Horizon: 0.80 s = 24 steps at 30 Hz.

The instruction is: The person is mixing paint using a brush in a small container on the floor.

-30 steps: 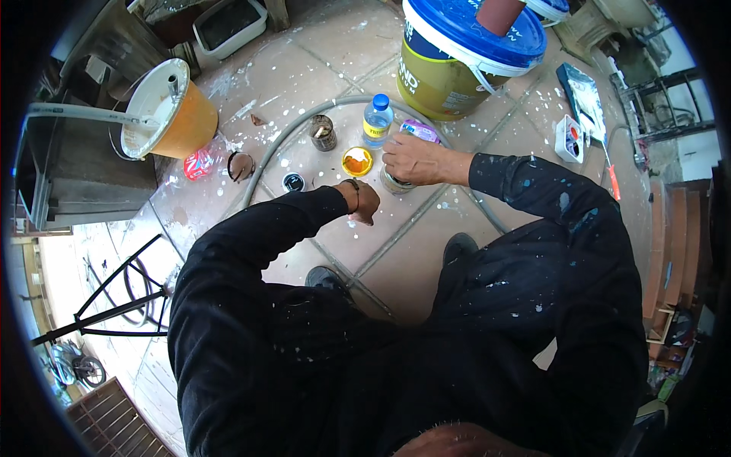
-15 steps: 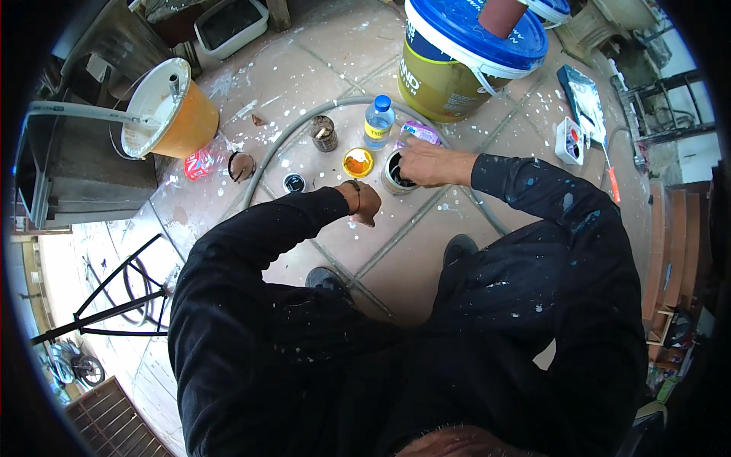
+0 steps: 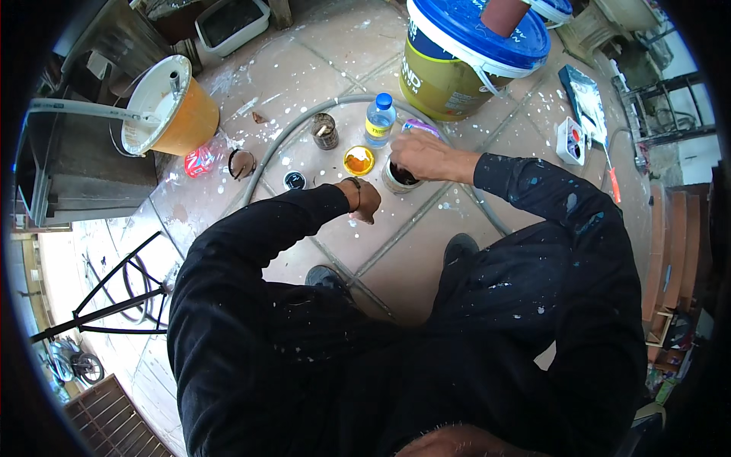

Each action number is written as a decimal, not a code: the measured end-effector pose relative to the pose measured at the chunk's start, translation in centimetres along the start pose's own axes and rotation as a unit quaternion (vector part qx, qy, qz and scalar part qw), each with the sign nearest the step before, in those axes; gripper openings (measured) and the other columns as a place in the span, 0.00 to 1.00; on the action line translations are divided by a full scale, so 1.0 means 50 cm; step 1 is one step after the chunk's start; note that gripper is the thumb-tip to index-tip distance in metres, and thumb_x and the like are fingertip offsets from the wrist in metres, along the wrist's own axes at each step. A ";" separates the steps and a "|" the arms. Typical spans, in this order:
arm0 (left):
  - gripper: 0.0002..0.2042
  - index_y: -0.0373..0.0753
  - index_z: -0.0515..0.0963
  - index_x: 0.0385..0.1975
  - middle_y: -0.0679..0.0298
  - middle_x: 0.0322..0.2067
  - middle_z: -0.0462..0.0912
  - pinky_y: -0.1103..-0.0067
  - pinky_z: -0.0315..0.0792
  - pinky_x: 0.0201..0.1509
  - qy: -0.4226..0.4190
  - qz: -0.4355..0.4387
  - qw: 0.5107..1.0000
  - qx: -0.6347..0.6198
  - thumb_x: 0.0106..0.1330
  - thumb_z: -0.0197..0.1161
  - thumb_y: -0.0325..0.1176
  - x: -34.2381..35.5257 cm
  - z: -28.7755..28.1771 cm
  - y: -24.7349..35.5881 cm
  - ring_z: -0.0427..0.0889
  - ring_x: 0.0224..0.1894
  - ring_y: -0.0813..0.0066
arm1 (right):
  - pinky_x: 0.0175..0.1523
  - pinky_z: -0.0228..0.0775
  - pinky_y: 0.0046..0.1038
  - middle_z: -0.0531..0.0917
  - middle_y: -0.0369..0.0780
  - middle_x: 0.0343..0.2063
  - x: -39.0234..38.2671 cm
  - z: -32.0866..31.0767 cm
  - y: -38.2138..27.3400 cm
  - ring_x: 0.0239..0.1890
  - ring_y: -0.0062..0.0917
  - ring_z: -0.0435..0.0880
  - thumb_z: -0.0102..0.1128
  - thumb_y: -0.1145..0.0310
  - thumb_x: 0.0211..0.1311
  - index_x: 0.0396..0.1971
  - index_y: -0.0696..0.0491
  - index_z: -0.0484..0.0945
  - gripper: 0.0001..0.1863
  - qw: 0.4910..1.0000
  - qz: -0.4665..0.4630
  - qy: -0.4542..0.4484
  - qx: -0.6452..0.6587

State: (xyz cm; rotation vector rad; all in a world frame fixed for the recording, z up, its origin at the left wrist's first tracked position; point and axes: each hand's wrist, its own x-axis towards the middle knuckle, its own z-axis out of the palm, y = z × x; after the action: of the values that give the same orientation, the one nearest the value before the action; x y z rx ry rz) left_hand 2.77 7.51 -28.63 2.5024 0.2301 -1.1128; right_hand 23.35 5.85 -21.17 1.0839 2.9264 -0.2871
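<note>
My right hand (image 3: 421, 154) is closed just above an open round container (image 3: 398, 183) with dark contents. Anything between its fingers is hidden from view. Beside that container, to the left, my left hand (image 3: 365, 202) hangs low over the tiles with curled fingers; whether they hold anything is hidden. Around them stand a yellow tub (image 3: 359, 161) with orange contents, a clear bottle (image 3: 379, 122) with a blue cap, and a dark glass jar (image 3: 325, 132) with something pale in it. A small pot (image 3: 295, 181) of black stuff sits further left. A purple packet (image 3: 421, 128) lies partly behind my right hand.
A grey hose (image 3: 268, 164) curves round the containers. A large blue-lidded bucket (image 3: 449, 80) stands far right of them. An orange bucket (image 3: 199, 114) is at the left, near a crushed clear bottle (image 3: 201, 161). A paint tray (image 3: 582, 103) and a white box (image 3: 569, 142) lie at the right.
My right hand has risen slightly and shifted away from the container's mouth, so more of the dark opening shows. My left hand has hardly moved.
</note>
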 end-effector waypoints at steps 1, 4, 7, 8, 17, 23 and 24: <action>0.25 0.37 0.89 0.36 0.51 0.35 0.89 0.61 0.80 0.50 -0.002 0.004 1.000 -0.003 0.66 0.63 0.57 0.003 -0.003 -0.001 0.88 0.42 0.50 | 0.60 0.72 0.45 0.87 0.50 0.32 -0.002 0.006 0.012 0.40 0.46 0.87 0.62 0.72 0.54 0.26 0.55 0.86 0.05 0.991 -0.032 0.128 -0.001; 0.25 0.37 0.89 0.36 0.51 0.35 0.89 0.61 0.80 0.51 -0.004 -0.006 1.000 -0.009 0.67 0.63 0.57 0.009 0.017 -0.007 0.88 0.42 0.50 | 0.60 0.72 0.45 0.87 0.48 0.41 0.016 -0.022 -0.002 0.53 0.42 0.85 0.60 0.72 0.57 0.33 0.55 0.86 0.08 0.994 0.001 -0.092 -0.059; 0.24 0.37 0.89 0.37 0.51 0.35 0.89 0.61 0.80 0.51 -0.007 -0.002 1.000 -0.003 0.67 0.63 0.56 -0.001 0.017 -0.003 0.88 0.42 0.50 | 0.59 0.72 0.45 0.87 0.48 0.40 0.027 -0.044 -0.033 0.54 0.42 0.85 0.59 0.71 0.58 0.34 0.56 0.86 0.09 0.975 0.052 -0.214 -0.014; 0.24 0.37 0.89 0.37 0.51 0.35 0.89 0.61 0.80 0.51 -0.008 -0.002 1.000 -0.004 0.67 0.63 0.56 -0.005 0.016 -0.001 0.88 0.42 0.50 | 0.59 0.72 0.45 0.87 0.49 0.39 0.028 -0.045 -0.038 0.53 0.43 0.85 0.59 0.72 0.58 0.34 0.56 0.87 0.09 0.983 0.069 -0.165 0.040; 0.24 0.37 0.89 0.36 0.51 0.35 0.89 0.61 0.80 0.51 0.008 0.001 1.000 -0.017 0.66 0.63 0.56 -0.007 0.006 0.001 0.88 0.43 0.50 | 0.59 0.70 0.44 0.87 0.48 0.38 0.012 -0.037 -0.023 0.47 0.40 0.86 0.60 0.72 0.56 0.32 0.56 0.86 0.08 0.991 0.027 -0.133 -0.007; 0.24 0.38 0.89 0.36 0.51 0.35 0.89 0.61 0.80 0.51 0.003 -0.007 1.000 -0.002 0.67 0.63 0.56 -0.006 0.002 0.001 0.88 0.43 0.50 | 0.55 0.69 0.43 0.86 0.47 0.37 0.014 -0.027 -0.006 0.45 0.41 0.85 0.59 0.72 0.58 0.32 0.56 0.86 0.08 0.976 0.014 -0.192 -0.101; 0.24 0.38 0.89 0.36 0.51 0.35 0.89 0.61 0.80 0.51 0.004 -0.007 1.000 -0.002 0.66 0.63 0.56 -0.005 0.004 0.003 0.88 0.43 0.50 | 0.55 0.69 0.43 0.86 0.47 0.37 0.013 -0.024 -0.011 0.45 0.41 0.85 0.59 0.72 0.58 0.32 0.56 0.86 0.08 0.976 0.013 -0.192 -0.101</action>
State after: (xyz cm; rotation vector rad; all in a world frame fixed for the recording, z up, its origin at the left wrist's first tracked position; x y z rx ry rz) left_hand 2.52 7.29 -28.51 2.5067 0.2521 -1.1067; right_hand 22.57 6.10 -19.93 0.9169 2.5335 -0.1707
